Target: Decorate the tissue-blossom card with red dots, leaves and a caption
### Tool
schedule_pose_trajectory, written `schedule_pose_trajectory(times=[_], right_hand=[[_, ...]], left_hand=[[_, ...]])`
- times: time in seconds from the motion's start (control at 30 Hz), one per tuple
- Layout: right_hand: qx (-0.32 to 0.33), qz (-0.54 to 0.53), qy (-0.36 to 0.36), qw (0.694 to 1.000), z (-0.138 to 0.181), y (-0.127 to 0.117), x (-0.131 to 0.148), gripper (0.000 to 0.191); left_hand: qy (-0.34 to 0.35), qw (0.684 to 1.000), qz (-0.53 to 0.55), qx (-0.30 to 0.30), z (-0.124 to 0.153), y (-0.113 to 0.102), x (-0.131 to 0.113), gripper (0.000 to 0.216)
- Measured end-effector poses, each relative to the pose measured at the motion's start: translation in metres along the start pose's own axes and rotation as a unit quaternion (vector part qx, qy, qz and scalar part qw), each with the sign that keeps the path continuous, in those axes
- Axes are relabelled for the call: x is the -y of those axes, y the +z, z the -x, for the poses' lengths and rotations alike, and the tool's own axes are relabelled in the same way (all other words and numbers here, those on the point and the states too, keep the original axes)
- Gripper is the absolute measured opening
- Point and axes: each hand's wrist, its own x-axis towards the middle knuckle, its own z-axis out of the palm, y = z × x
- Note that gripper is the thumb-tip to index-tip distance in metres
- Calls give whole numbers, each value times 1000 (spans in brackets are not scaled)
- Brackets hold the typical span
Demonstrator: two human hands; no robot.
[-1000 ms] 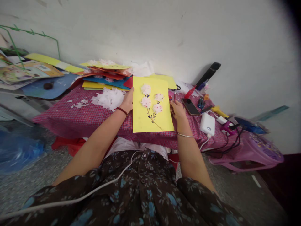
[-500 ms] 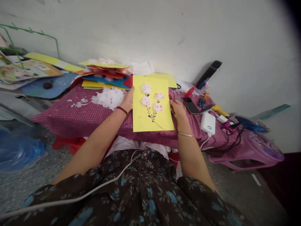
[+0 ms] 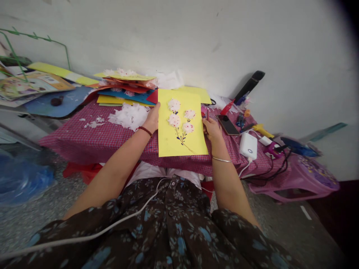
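Note:
A yellow sheet of paper (image 3: 168,144) is held up in front of me, tilted toward my face. On it are drawn brown stems with dark blue leaves and several puffy white flowers (image 3: 174,120) flecked with red. My left hand (image 3: 153,118) grips its left edge, the fingers hidden behind the sheet. At the right edge, my right hand (image 3: 211,129) is closed on the paper and also holds a slim reddish pen (image 3: 208,114) upright. Left of my left hand lies a heap of torn white paper (image 3: 129,116) on the checked tablecloth (image 3: 75,130).
Coloured cards (image 3: 126,87) with white flowers are stacked at the back left. On the right lie a phone (image 3: 227,125), a white power bank (image 3: 248,145) with cables and a yellow glue gun (image 3: 263,130). A pink stool (image 3: 297,192) stands at the far right; the wall rises behind.

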Motion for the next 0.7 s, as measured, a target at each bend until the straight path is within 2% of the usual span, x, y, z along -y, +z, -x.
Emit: schedule_pose_trajectory(times=[0.43,0.7], right_hand=[[-3,9,0,1000,2,1,2,20],[-10,16,5,1000,2,2,5,20]], left_hand=[[3,1000,-11,-16,1,1,-1,42],[7,1000,-16,-2,2,1,-1,45]])
